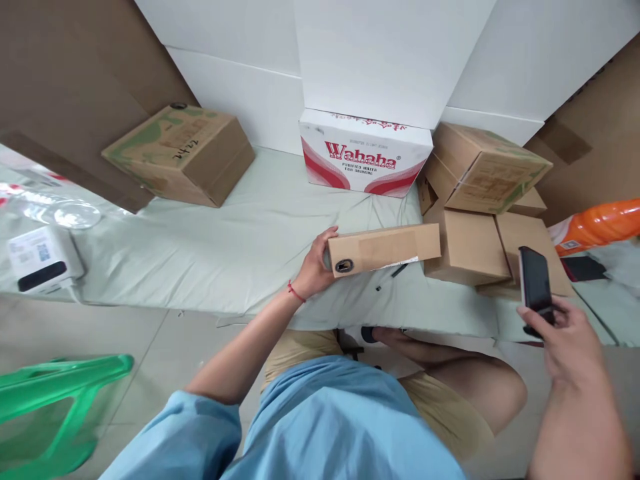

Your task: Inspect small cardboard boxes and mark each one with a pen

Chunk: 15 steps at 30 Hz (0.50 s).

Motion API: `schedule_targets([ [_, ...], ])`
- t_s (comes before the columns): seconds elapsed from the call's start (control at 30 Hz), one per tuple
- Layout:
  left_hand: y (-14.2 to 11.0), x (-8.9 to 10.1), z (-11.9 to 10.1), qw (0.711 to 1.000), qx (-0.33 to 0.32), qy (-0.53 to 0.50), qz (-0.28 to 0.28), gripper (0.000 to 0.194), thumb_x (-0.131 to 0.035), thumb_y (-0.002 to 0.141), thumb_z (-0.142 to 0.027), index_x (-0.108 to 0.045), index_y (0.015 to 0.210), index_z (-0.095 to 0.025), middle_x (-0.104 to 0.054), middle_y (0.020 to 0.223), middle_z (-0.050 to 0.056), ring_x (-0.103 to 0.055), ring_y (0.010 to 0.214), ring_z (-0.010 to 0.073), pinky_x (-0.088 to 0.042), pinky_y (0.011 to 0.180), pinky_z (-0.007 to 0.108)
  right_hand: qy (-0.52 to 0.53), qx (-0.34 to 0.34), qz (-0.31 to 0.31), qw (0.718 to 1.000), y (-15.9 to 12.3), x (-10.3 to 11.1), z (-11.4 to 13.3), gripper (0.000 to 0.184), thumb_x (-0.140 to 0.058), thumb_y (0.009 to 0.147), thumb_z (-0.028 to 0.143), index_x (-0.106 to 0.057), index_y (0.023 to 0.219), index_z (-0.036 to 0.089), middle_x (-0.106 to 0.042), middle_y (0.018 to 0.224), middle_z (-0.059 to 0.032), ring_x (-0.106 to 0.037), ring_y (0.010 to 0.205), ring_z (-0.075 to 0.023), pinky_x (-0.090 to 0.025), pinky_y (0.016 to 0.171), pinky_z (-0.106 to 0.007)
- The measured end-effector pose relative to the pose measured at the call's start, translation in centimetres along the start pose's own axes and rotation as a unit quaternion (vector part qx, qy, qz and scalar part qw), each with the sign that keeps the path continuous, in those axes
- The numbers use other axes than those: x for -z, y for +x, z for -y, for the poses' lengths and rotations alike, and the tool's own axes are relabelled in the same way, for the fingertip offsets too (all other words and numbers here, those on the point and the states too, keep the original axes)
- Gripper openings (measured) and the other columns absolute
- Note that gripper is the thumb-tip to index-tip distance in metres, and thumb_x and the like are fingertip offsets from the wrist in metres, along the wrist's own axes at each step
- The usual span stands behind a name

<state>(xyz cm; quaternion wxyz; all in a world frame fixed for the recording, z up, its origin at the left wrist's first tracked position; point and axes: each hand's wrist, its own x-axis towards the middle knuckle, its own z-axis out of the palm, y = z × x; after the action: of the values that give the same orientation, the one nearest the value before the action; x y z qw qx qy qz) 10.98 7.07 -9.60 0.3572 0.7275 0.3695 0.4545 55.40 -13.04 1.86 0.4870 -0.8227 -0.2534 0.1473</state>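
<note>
Draped tabletop [190, 250]: left hand [315, 268] curled round carton [380, 250] at its nine-o'clock end, right hand [573, 330] clasping phone [536, 283] at four o'clock; seemingly holding, calling for steadiness.

Makeshift indoor workspace

You're in what looks like an improvised work booth: white panels [370, 60] back the cloth-covered tabletop [240, 247] along its far edge, brown cardboard sheets [75, 80] flank its ends, and a green plastic stool [70, 381] occupies tiled floor [170, 360] off the near edge.
</note>
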Motion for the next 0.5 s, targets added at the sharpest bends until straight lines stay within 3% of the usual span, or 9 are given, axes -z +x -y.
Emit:
schedule_targets([
  [0.07,1.1,-0.4,0.4,1.0,0.003,-0.02,0.019,0.099,-0.099,0.068,-0.048,-0.048,0.148,-0.02,-0.046,0.166,0.026,-0.051,0.153,0.0399,-0.044,0.126,0.056,0.048,0.007,0.027,0.998,-4.5,-1.2,0.5,0.091,-0.096,0.042,0.042,-0.062,0.125,0.03,-0.069,0.096,-0.0022,-0.067,0.079,-0.0226,-0.057,0.065,-0.035],
  [0.13,1.9,-0.8,0.7,0.998,0.021,-0.053,0.034,0.105,-0.099,0.067,-0.048,-0.045,0.152,-0.02,-0.044,0.167,0.026,-0.052,0.152,0.0395,-0.047,0.123,0.054,0.047,0.013,0.131,0.99,-9.5,-3.3,1.1,0.099,-0.096,0.055,0.046,-0.054,0.143,0.032,-0.071,0.113,-0.0056,-0.072,0.094,-0.0258,-0.063,0.076,-0.039],
  [0.2,2.3,-1.0,0.9,0.995,0.043,-0.081,0.038,0.11,-0.098,0.068,-0.048,-0.041,0.157,-0.019,-0.043,0.168,0.026,-0.052,0.152,0.0383,-0.049,0.122,0.051,0.012,0.047,0.244,0.969,-14.3,-6.4,1.9,0.097,-0.093,0.065,0.047,-0.05,0.15,0.029,-0.07,0.129,-0.0121,-0.073,0.111,-0.0315,-0.064,0.092,-0.048],
  [0.27,2.4,-1.3,1.1,0.994,0.056,-0.093,0.03,0.112,-0.098,0.068,-0.048,-0.04,0.158,-0.018,-0.043,0.168,0.025,-0.051,0.152,0.0379,-0.049,0.122,0.05,-0.027,0.119,0.29,0.949,-17.9,-10.0,3.0,0.093,-0.087,0.071,0.044,-0.047,0.154,0.026,-0.066,0.143,-0.0154,-0.069,0.127,-0.035,-0.058,0.109,-0.055],
  [0.4,2.3,-1.6,1.7,0.995,0.057,-0.082,0.012,0.098,-0.091,0.076,-0.051,-0.045,0.156,-0.02,-0.047,0.166,0.022,-0.053,0.151,0.0377,-0.051,0.119,0.05,-0.029,0.261,0.282,0.923,-20.9,-16.1,5.3,0.088,-0.079,0.075,0.037,-0.044,0.154,0.021,-0.066,0.134,-0.0167,-0.067,0.127,-0.0376,-0.059,0.108,-0.058],
  [0.5,2.2,-1.6,2.1,0.997,0.049,-0.061,-0.001,0.078,-0.082,0.086,-0.048,-0.051,0.153,-0.024,-0.053,0.163,0.018,-0.054,0.15,0.0354,-0.048,0.123,0.054,-0.035,0.304,0.247,0.92,-21.4,-18.3,6.6,0.087,-0.077,0.077,0.035,-0.042,0.155,0.021,-0.065,0.123,-0.0148,-0.069,0.118,-0.0382,-0.062,0.1,-0.058],
])
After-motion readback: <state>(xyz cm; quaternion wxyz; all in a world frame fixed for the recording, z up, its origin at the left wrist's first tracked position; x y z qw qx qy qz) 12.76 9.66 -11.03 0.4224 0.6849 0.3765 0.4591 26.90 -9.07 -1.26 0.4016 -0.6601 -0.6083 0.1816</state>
